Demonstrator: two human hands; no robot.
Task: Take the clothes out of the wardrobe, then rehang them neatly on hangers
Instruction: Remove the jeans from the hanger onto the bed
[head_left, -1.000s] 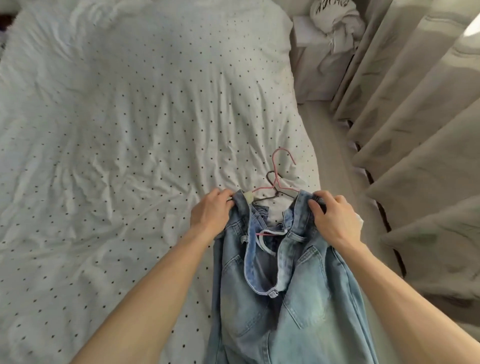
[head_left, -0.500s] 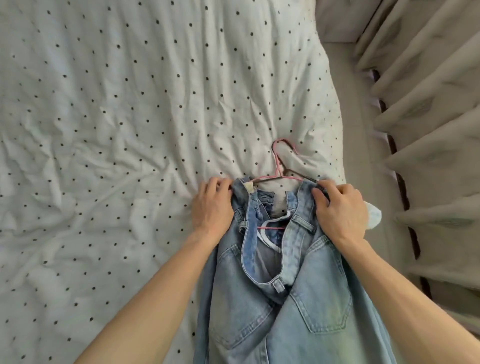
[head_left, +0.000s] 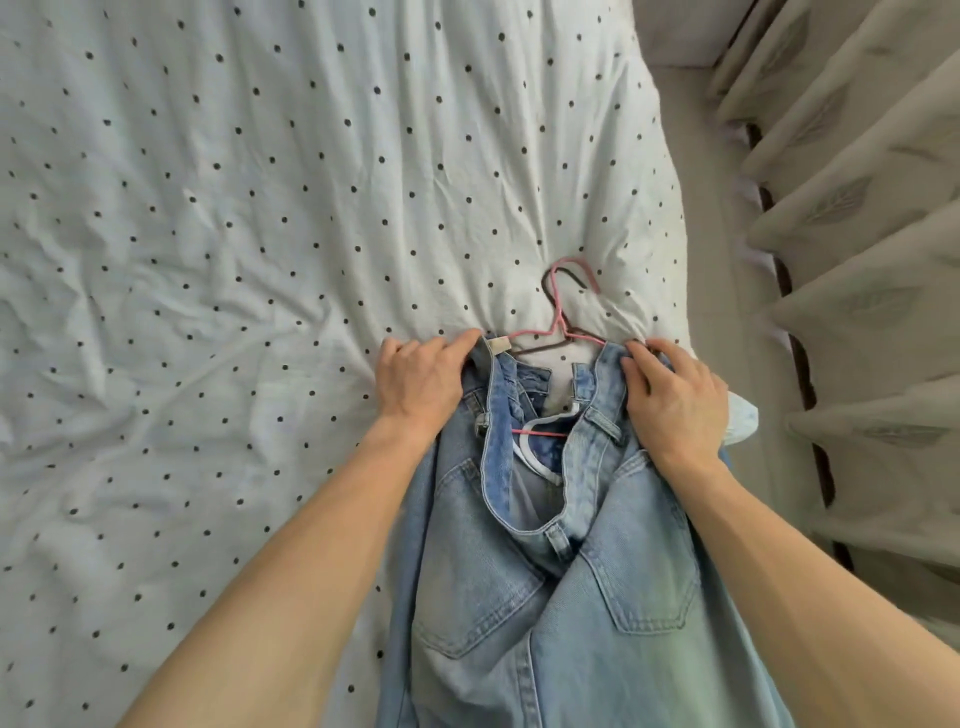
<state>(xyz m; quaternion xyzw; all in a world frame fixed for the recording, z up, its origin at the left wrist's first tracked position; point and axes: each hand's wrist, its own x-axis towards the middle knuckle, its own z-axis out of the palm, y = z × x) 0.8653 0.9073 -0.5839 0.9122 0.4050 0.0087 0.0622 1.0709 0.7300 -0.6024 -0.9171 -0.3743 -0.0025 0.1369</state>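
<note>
Light-blue jeans over wire hangers

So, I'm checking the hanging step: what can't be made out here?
Head view:
- Jeans: legs cut off by the bottom edge.
- Hangers: the jeans cover most of them below the hooks, so how they sit is unclear.
- White item: mostly behind the right hand; unidentifiable.
</note>
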